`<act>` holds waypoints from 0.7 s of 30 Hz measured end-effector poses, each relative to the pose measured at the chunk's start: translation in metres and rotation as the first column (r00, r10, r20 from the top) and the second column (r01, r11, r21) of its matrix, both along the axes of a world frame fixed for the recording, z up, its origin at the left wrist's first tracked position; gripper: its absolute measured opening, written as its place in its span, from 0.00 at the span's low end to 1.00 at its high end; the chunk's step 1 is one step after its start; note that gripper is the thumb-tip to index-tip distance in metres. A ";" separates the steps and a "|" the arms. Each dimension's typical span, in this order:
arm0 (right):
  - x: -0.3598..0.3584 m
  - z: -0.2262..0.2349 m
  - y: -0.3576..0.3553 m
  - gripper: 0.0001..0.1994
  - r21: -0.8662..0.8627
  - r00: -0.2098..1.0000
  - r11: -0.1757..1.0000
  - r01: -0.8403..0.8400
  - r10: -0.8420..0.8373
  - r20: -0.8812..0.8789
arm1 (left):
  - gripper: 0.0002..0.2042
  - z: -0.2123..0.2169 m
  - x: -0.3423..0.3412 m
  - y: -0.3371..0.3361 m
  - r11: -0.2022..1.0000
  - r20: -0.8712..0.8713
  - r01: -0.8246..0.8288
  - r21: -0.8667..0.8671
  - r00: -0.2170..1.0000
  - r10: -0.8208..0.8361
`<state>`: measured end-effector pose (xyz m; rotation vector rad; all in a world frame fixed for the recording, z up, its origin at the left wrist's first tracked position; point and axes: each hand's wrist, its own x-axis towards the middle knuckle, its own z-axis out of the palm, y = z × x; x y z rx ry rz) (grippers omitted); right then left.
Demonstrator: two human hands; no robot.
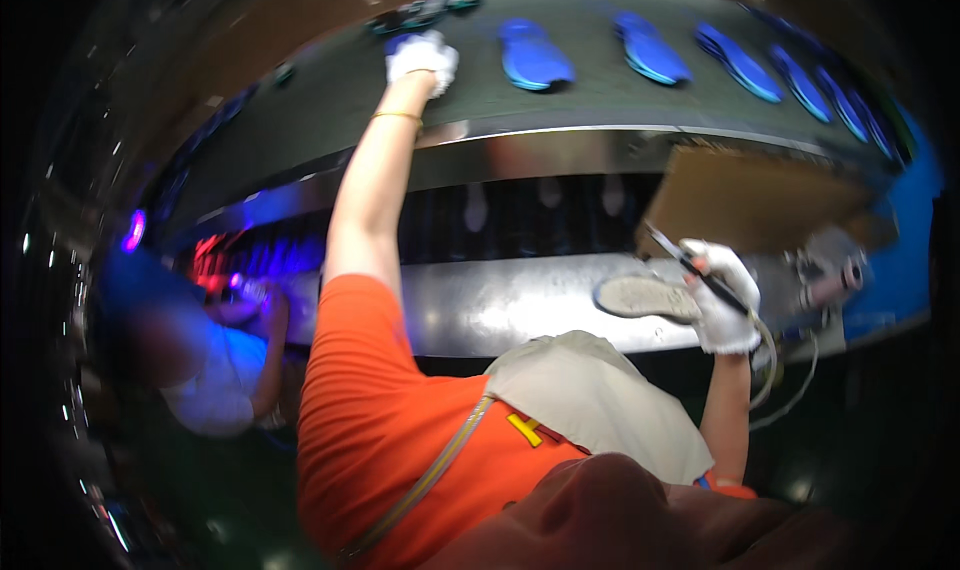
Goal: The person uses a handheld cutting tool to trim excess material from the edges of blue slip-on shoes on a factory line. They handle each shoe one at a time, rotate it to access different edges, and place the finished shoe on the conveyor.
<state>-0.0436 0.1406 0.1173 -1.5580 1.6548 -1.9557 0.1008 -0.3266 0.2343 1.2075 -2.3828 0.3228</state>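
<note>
My left hand [424, 62], in a white glove, is stretched far out over a dark green conveyor belt [455, 105]. A bit of a blue shoe sole shows at its fingers, which are blurred and partly hidden, so I cannot tell whether they grip it. In my right hand [728, 305], also gloved, is a pen-like tool [690, 263] with a dark grip and a thin pale tip. A pale cord [768, 365] hangs beside that hand. Touching or just beside the right fingers is a grey-beige shoe sole [645, 298] over the metal bench; its right end is hidden.
Several blue soles [535, 55] lie spaced along the belt to the right. Dark pieces [425, 12] sit beyond my left hand. A cardboard sheet [755, 202] stands behind the metal bench [480, 295]. Another person [215, 365] works at the left under purple light.
</note>
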 end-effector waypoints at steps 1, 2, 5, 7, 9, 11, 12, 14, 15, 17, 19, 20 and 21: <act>-0.003 -0.003 -0.001 0.10 0.017 1.000 1.000 0.004 -0.004 0.006 | 0.18 -0.003 0.008 -0.009 0.994 0.162 -0.097 0.048 0.983 0.088; -0.006 -0.012 0.000 0.10 0.004 0.998 1.000 -0.001 0.000 0.059 | 0.19 -0.004 0.015 -0.010 1.000 0.204 -0.015 0.009 0.979 0.013; -0.010 -0.023 0.008 0.10 0.078 0.984 0.997 0.017 -0.030 0.174 | 0.20 0.008 0.019 0.021 0.988 0.320 0.119 0.096 0.937 -0.144; -0.011 -0.022 0.005 0.11 0.110 0.985 0.994 0.014 -0.032 0.167 | 0.16 0.019 0.038 0.046 0.983 0.153 0.128 0.135 0.977 -0.148; -0.009 -0.017 0.000 0.11 0.115 0.982 0.993 -0.014 -0.008 0.190 | 0.16 0.023 0.046 0.061 0.993 0.173 0.077 0.090 0.981 -0.092; -0.007 -0.015 -0.004 0.11 0.105 0.976 0.993 -0.053 0.029 0.215 | 0.21 0.009 0.046 0.055 0.998 -0.014 0.026 -0.056 1.000 -0.027; -0.008 -0.016 -0.004 0.11 0.082 0.983 0.993 -0.080 0.065 0.172 | 0.25 0.004 0.044 0.050 0.999 -0.024 -0.034 -0.035 0.999 0.033; -0.009 -0.018 -0.006 0.10 0.096 0.979 0.987 -0.128 0.111 0.170 | 0.32 -0.015 0.038 0.025 0.987 -0.120 -0.102 0.123 0.986 0.116; -0.009 -0.017 -0.008 0.10 0.083 0.981 0.986 -0.144 0.131 0.139 | 0.36 -0.028 0.038 0.011 0.961 -0.196 -0.089 0.263 0.970 0.144; -0.004 -0.010 -0.006 0.08 0.133 0.969 0.981 -0.145 0.113 0.219 | 0.40 -0.026 0.041 0.020 0.942 -0.239 -0.050 0.332 0.962 0.136; -0.010 -0.018 -0.007 0.08 0.095 0.984 0.986 -0.138 0.126 0.122 | 0.39 -0.035 0.037 0.021 0.943 -0.355 0.032 0.331 0.930 0.093; -0.008 -0.017 -0.006 0.07 0.112 0.978 0.980 -0.163 0.146 0.149 | 0.38 -0.042 0.043 0.017 0.948 -0.415 0.067 0.312 0.907 0.072; -0.005 -0.014 -0.006 0.07 0.127 0.972 0.975 -0.182 0.158 0.174 | 0.38 -0.045 0.045 0.009 0.933 -0.431 0.096 0.346 0.900 0.068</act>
